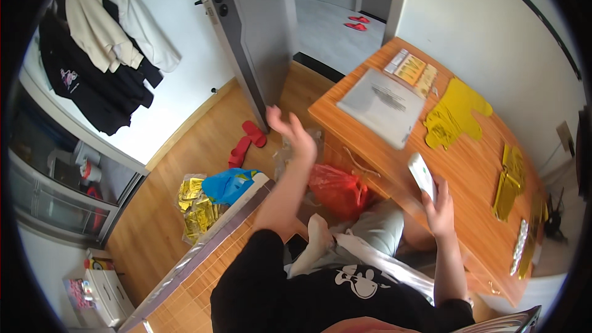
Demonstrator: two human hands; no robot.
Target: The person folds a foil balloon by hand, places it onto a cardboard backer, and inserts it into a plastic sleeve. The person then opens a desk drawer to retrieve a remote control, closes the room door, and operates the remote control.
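Observation:
My right hand (440, 208) is closed around a slim white rectangular object (421, 174) with a small green mark, held upright above the wooden desk (394, 169). What exactly it is, I cannot make out. Raised over the floor beside the desk, my left hand (295, 134) is empty with its fingers apart. Ahead of the right hand lies a clear plastic sleeve (377, 108) with dark print. Flat gold-yellow foil sheets (459, 114) rest to its right, and a folded gold foil piece (509, 182) sits farther right. Near the desk's right edge is a silvery strip (520, 248).
A red plastic bag (338, 190) stands beneath the desk edge. Blue plastic (228, 185) and gold packets (200, 213) lie on the floor at left, near red slippers (242, 148). An open grey door (256, 31) stands ahead; clothes (102, 43) hang on the left wall.

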